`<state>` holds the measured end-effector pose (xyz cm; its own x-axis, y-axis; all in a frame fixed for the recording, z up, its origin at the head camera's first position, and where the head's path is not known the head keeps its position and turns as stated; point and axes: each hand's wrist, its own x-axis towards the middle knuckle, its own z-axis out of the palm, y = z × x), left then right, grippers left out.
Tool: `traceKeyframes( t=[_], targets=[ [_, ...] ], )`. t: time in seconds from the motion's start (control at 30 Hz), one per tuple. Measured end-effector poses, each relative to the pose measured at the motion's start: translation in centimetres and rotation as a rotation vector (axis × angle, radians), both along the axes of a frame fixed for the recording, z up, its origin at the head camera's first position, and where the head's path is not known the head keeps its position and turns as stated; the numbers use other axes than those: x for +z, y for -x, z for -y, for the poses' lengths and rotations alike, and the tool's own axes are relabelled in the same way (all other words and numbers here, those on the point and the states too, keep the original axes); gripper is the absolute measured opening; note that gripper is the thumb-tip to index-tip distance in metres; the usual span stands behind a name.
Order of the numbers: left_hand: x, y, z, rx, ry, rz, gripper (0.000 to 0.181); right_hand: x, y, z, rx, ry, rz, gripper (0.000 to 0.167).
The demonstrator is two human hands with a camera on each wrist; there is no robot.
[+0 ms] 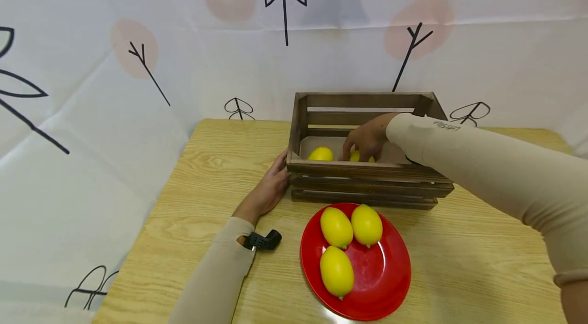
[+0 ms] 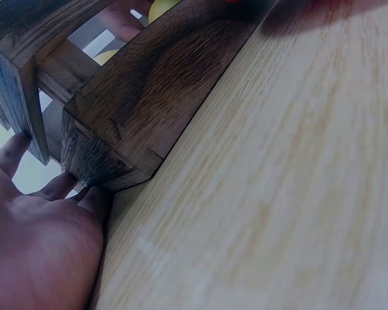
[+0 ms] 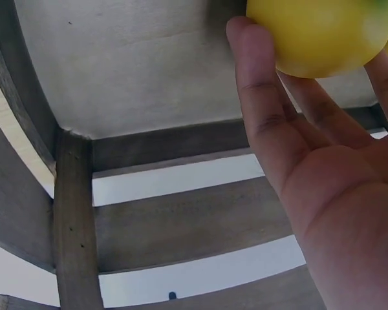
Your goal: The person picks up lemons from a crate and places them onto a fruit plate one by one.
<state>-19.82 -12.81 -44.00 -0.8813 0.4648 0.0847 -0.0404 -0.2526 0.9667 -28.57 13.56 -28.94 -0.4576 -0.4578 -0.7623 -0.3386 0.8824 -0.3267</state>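
My right hand (image 1: 367, 139) reaches down inside a dark wooden slatted crate (image 1: 367, 171) and grips a yellow lemon (image 3: 320, 35), fingers curled about its sides. In the head view that lemon is partly hidden by the hand and the front slat. A second lemon (image 1: 321, 154) lies to its left on the crate's pale floor. Against the crate's left end rests my left hand (image 1: 274, 183); the left wrist view shows its extended fingers (image 2: 13, 155) touching the wood at the corner.
In front of the crate a red plate (image 1: 397, 273) carries three lemons: one at the back left (image 1: 337, 227), one at the back right (image 1: 367, 225), one nearer (image 1: 337, 272). Everything stands on a light wooden table (image 1: 202, 201). A patterned white cloth (image 1: 184, 23) hangs behind.
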Motion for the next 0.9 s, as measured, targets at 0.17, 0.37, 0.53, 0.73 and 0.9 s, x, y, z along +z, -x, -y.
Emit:
traceKeyframes(
  t=[0.17,0.37,0.53,0.73,0.9],
  targets=[
    [0.1,-0.1,-0.3,-0.005,-0.002,0.001,0.062,0.2,-0.3,-0.5,0.008,0.007,-0.019,0.045],
    [0.3,-0.2,-0.6,-0.016,0.004,0.006,0.063,1.0,-0.8,-1.2,0.051,0.029,-0.088,0.042],
    [0.5,-0.4,-0.8,-0.004,0.017,0.016,0.064,2.8,-1.6,-1.7,0.094,0.086,-0.231,0.045],
    [0.6,-0.5,-0.7,0.005,0.014,0.019,0.064,4.9,-3.2,-3.2,0.06,0.222,-0.477,0.042],
    [0.4,-0.4,-0.3,0.008,0.001,0.005,0.063,6.2,-5.6,-4.7,-0.057,0.391,-0.612,0.042]
  ],
)
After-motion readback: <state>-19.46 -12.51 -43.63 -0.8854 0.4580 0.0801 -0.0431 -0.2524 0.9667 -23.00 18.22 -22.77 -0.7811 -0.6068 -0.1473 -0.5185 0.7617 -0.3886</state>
